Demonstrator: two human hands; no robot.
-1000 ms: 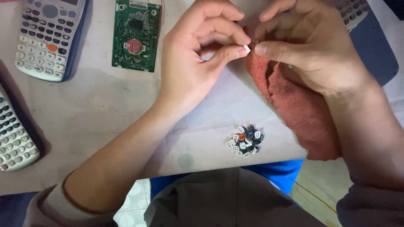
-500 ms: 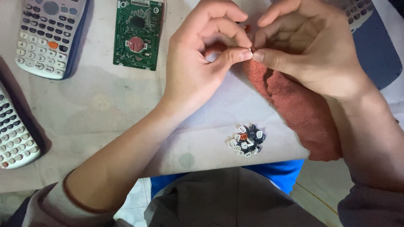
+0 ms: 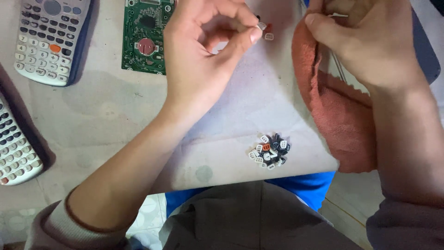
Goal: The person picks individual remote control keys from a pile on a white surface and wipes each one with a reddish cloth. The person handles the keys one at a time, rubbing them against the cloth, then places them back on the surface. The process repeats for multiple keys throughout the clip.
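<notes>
Rust-red cloth [image 3: 340, 115] half-hidden under right hand [image 3: 370, 44]; left hand [image 3: 203, 55] pinching tiny key [image 3: 262, 26].

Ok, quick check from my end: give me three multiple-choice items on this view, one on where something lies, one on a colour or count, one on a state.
1. Where is the pile of loose calculator keys?
A. near the table's front edge, between the two forearms
B. on the green circuit board
C. on top of a calculator

2. What colour is the cloth under the right hand?
A. blue
B. reddish-pink
C. white

3. What is the left hand doing?
A. lying flat on the table
B. pressing calculator keys
C. pinching a small key between thumb and fingertips

Answers:
1 A, the pile sits on the pale table close to the front edge.
2 B, the cloth is reddish-pink, draped to the table's edge.
3 C, thumb and fingertips close on a tiny pale key above the table.
</notes>
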